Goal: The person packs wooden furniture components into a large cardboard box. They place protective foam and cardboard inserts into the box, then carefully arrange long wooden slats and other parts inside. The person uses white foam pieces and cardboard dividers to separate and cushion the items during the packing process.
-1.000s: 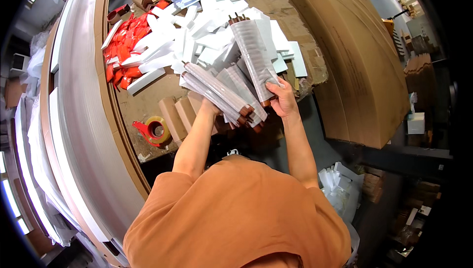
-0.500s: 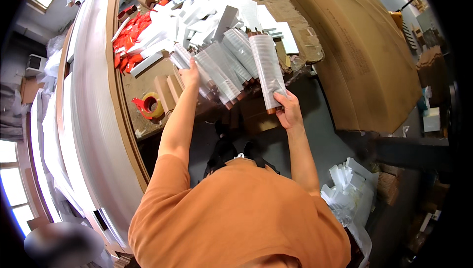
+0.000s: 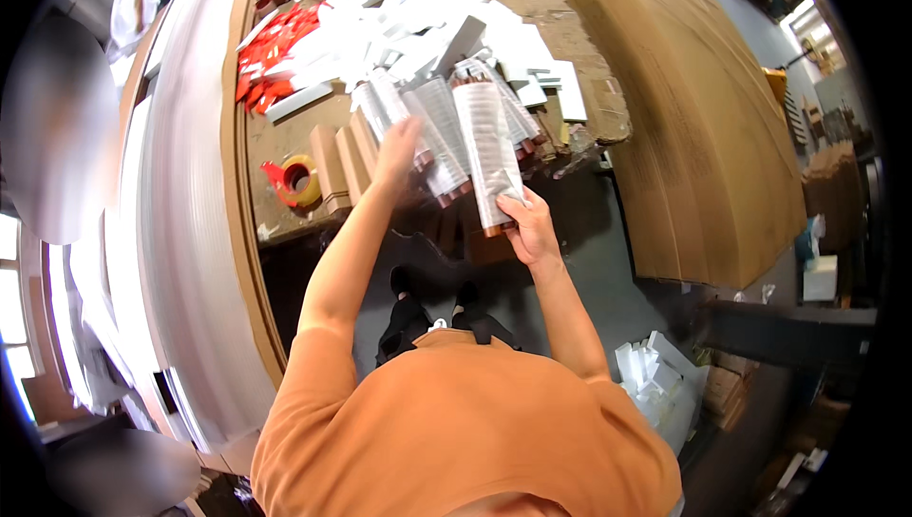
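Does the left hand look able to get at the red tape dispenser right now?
Probably yes: the red tape dispenser lies uncovered, and the left hand could likely pass over the brown cardboard pieces between them. Blur hides whether that hand grips a wrapped bundle.

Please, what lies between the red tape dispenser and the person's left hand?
In the head view, brown cardboard pieces lie side by side between the red tape dispenser and the left hand.

Red tape dispenser (image 3: 276,178) on worktable (image 3: 288,134); long brown carton (image 3: 698,146) right; white pieces (image 3: 646,368), perhaps foam, lower right.
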The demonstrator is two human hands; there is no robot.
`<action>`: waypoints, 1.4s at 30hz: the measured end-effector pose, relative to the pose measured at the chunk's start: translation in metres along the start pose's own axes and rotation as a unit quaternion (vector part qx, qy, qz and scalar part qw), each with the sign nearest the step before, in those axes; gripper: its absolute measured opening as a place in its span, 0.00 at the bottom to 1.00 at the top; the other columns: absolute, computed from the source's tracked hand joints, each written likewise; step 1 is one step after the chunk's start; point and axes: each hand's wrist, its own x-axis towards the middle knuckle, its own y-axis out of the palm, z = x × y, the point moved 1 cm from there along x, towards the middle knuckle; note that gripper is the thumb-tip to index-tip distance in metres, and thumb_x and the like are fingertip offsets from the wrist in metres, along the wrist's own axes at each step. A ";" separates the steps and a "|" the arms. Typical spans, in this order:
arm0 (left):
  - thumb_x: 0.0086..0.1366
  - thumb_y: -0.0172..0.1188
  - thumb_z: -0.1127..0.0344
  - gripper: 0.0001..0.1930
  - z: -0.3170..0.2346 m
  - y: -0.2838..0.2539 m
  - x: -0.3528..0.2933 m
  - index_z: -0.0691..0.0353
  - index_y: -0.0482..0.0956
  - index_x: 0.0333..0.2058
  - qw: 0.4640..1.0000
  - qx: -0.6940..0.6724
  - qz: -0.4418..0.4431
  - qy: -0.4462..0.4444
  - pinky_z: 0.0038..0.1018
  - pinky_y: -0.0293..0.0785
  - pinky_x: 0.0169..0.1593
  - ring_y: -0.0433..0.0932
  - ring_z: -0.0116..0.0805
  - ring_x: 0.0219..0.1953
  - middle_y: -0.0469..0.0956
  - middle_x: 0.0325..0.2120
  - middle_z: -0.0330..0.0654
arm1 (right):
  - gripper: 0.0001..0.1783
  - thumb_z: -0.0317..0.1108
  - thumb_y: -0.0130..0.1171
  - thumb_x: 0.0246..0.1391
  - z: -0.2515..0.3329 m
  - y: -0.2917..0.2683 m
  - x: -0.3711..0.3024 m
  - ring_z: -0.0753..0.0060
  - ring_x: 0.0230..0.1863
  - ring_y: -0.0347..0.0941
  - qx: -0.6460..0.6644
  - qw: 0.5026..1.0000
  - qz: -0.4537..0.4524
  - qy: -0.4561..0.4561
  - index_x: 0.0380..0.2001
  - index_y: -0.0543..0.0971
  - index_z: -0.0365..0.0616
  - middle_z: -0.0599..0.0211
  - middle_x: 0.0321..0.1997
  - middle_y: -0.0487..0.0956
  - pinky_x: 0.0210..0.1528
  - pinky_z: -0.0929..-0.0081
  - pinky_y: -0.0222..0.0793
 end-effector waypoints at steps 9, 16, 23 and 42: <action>0.55 0.62 0.71 0.18 -0.036 -0.096 -0.125 0.69 0.71 0.44 0.937 -0.343 0.029 -0.061 0.37 0.78 0.43 0.78 0.40 0.36 0.77 0.36 0.48 | 0.26 0.27 0.64 0.45 -0.089 0.137 0.002 0.76 0.43 0.71 -0.172 0.973 0.143 0.055 0.48 0.68 0.32 0.62 0.43 0.74 0.44 0.80 0.69; 0.54 0.62 0.72 0.20 -0.027 -0.262 -0.170 0.70 0.72 0.46 0.935 -0.351 -0.014 -0.048 0.38 0.77 0.45 0.78 0.40 0.39 0.77 0.38 0.48 | 0.32 0.35 0.58 0.54 -0.152 0.237 0.014 0.73 0.51 0.68 -0.238 0.891 0.328 0.205 0.58 0.60 0.32 0.62 0.50 0.71 0.52 0.74 0.65; 0.57 0.63 0.64 0.21 -0.033 -0.382 -0.235 0.70 0.73 0.46 0.974 -0.212 -0.002 -0.081 0.28 0.73 0.44 0.77 0.31 0.39 0.78 0.38 0.43 | 0.17 0.38 0.59 0.54 -0.250 0.369 0.065 0.81 0.35 0.70 -0.325 0.860 0.330 0.215 0.41 0.76 0.35 0.70 0.34 0.76 0.36 0.83 0.64; 0.43 0.69 0.57 0.47 -0.056 -0.645 -0.220 0.58 0.54 0.61 0.741 0.507 -0.394 -0.197 0.45 0.52 0.61 0.58 0.51 0.58 0.59 0.55 0.54 | 0.22 0.39 0.60 0.53 -0.368 0.682 0.458 0.60 0.39 0.77 -0.130 0.929 0.260 0.229 0.41 0.72 0.29 0.54 0.40 0.77 0.42 0.63 0.76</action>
